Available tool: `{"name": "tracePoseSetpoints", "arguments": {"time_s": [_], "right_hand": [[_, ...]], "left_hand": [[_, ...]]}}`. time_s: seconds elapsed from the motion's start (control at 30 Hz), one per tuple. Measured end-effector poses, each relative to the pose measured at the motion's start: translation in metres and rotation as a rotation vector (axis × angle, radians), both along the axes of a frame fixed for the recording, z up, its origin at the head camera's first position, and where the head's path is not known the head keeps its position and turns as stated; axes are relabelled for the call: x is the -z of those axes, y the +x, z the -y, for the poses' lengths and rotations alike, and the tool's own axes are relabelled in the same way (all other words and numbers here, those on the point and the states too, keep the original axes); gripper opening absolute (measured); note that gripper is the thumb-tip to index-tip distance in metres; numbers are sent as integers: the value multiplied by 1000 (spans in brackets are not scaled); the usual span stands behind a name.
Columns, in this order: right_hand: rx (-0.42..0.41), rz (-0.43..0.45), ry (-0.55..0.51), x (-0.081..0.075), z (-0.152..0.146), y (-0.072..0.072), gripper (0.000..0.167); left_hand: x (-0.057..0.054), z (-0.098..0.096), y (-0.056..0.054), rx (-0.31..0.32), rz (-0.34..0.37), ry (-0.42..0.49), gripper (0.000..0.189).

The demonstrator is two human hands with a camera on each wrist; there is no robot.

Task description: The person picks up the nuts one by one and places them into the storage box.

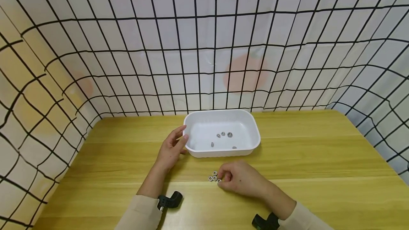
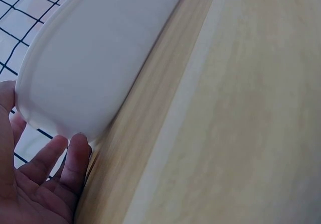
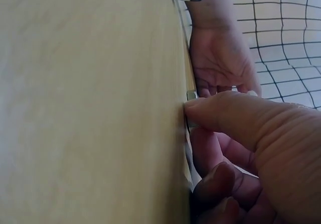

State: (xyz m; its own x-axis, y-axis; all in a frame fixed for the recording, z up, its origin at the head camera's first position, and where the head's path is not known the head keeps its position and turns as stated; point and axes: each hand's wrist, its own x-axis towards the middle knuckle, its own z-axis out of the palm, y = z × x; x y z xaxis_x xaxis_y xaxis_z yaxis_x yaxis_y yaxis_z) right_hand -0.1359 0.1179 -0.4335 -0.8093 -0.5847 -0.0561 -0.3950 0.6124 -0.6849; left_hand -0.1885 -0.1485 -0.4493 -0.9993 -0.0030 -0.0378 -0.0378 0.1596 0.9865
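While our left hand [image 1: 170, 150] rests against the left end of a white, rounded rectangular plastic tub [image 1: 223, 154], its fingers loosely parted with tips touching rim and wall, our right hand [image 1: 241, 179] narrows thumb and forefinger around a small silvery metal nut [image 1: 219, 180] on the table. Three matching nuts [image 1: 215, 178] cluster just beside those fingertips, in front of the tub. Its near wall stands between them and five small metal pieces [image 1: 230, 135] scattered on the tub's floor. We wear beige sleeves [image 1: 140, 212] and black wrist devices [image 1: 170, 200]. Beneath everything lies a yellowish wood-grain table [image 1: 319, 152]; beyond the tub, a black wire grid [image 1: 216, 16] rises before pale, orange-blotched sheeting [image 1: 205, 33].
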Motion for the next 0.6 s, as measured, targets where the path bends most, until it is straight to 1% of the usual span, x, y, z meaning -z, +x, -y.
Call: {"name": "tracePoseSetpoints", "arguments": {"time_s": [0.3, 0.6], "right_hand": [[-5, -18, 25, -2, 1, 0, 7], [-7, -15, -4, -2, 2, 0, 7]], "left_hand": [[1, 0, -1, 10, -16, 6, 47], [1, 1, -1, 8, -15, 13, 47]]}}
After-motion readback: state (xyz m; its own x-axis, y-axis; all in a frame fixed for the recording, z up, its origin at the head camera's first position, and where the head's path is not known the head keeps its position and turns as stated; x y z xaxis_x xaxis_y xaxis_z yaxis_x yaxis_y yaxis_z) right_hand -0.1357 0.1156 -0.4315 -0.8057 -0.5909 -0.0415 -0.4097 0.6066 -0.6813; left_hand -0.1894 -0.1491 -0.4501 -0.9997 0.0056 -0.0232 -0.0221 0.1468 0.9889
